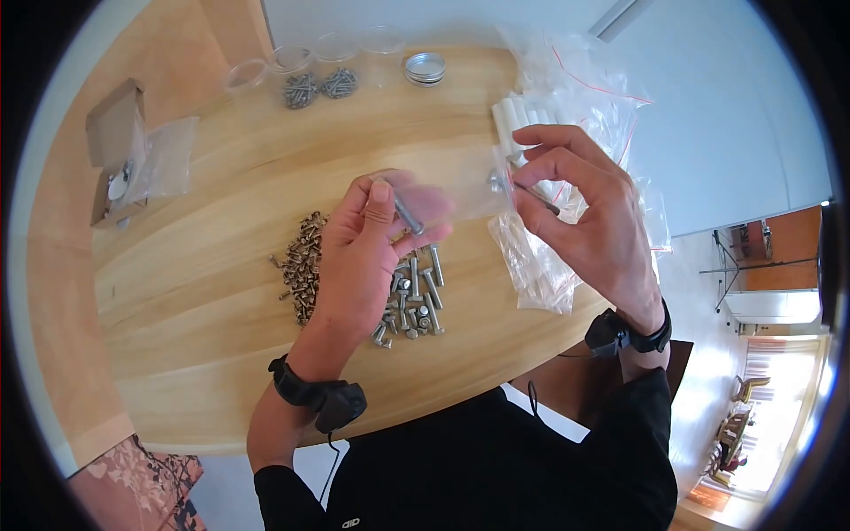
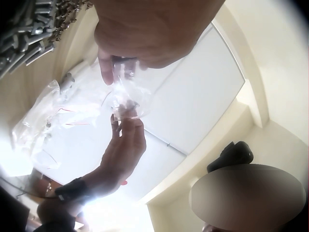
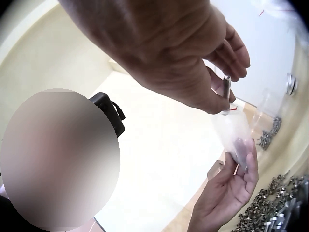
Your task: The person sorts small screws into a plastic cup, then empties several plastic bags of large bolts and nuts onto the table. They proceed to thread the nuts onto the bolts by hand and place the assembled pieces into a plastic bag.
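A small clear bag (image 1: 474, 193) with a red line at its mouth stretches between the two hands. The left hand (image 1: 359, 252) grips its lower end, thumb beside a large silver bolt (image 1: 407, 214); whether that bolt lies inside the bag is hard to tell in the head view. In the right wrist view a dark shape shows through the bag (image 3: 231, 128) by the left hand (image 3: 222, 195). The right hand (image 1: 589, 208) pinches the bag's mouth together with another bolt (image 3: 227, 87) between thumb and fingers. Both hands are raised above the table.
Large bolts (image 1: 431, 288) and a heap of small brass-coloured screws (image 1: 305, 265) lie below the left hand. Clear bags (image 1: 536, 274) and white rolls (image 1: 509, 119) are at the right. Screws in clear jars (image 1: 339, 84), metal lids (image 1: 425, 68) and a cardboard box (image 1: 115, 146) stand farther back.
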### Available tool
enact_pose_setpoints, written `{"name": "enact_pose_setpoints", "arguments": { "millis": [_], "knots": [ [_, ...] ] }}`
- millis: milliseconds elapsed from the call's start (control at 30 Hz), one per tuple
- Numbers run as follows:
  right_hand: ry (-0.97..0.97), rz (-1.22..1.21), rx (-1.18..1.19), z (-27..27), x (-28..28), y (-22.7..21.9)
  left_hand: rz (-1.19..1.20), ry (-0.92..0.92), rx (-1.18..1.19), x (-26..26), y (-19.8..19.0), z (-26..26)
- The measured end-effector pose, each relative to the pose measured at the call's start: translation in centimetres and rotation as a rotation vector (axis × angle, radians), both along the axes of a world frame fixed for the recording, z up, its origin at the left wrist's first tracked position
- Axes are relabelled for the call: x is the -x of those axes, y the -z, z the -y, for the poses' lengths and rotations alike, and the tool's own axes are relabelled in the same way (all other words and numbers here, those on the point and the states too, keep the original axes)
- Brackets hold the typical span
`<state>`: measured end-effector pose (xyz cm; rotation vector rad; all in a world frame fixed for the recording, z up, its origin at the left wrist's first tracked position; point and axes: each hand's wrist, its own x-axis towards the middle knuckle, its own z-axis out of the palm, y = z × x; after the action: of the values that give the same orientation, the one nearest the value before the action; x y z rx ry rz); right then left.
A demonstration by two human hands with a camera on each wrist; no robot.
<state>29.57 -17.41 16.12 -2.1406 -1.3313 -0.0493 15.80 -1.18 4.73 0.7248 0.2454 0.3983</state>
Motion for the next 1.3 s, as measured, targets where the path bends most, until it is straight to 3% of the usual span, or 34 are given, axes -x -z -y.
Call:
{"name": "enact_pose_setpoints", "arguments": {
  "millis": [167,233,333,467,533,567,633,733,867,933,1033,1133,1233,1300],
  "knots": [
    [-0.046,-0.135,-0.016,-0.7,0.5,0.0,-0.063,-0.015,-0.144,0.1,0.0,0.3],
    [-0.106,-0.030,-0.016,-0.5,0.6,-0.1,-0.060,-0.059,-0.102,0.0,0.0,0.5],
    [-0.107,-0.161,0.058,-0.2,1.3,-0.9,-0.066,-0.100,-0.058,0.1,0.0,0.3],
    [-0.175,-0.127,0.018,-0.8,0.6,0.2,-0.121,-0.074,-0.120,0.3,-0.6,0.7],
    [-0.065,-0.452,0.017,-1.0,0.5,0.7,-0.120,-0.068,-0.170,0.3,-0.6,0.9],
    [-0.071,-0.452,0.018,-1.2,0.6,0.3,-0.119,-0.066,-0.219,0.4,-0.5,0.9],
    [0.056,-0.562,0.239,-1.3,0.9,-0.6,-0.124,-0.057,-0.205,0.4,-0.4,1.0],
    [-0.023,-0.690,0.202,-1.2,0.8,-0.5,-0.127,-0.064,-0.164,0.2,0.0,1.0],
    [-0.143,-0.663,0.101,-0.7,0.2,-0.1,-0.158,-0.146,-0.123,0.2,-0.5,1.0],
    [-0.040,-0.970,0.145,-0.6,0.0,-0.4,-0.155,-0.140,-0.148,0.3,-0.6,1.0],
    [-0.059,-1.106,0.100,-0.5,0.5,0.1,-0.165,-0.159,-0.215,0.4,-0.5,1.2],
    [-0.048,-1.093,-0.026,-0.2,1.4,1.7,-0.194,-0.200,-0.239,0.4,-0.9,1.6],
    [-0.008,-0.936,-0.011,0.4,1.4,2.2,-0.216,-0.183,-0.264,0.5,-0.9,1.5],
    [0.015,-0.987,-0.024,0.3,1.6,1.7,-0.222,-0.156,-0.308,0.5,-0.8,1.4]
  ]
}}
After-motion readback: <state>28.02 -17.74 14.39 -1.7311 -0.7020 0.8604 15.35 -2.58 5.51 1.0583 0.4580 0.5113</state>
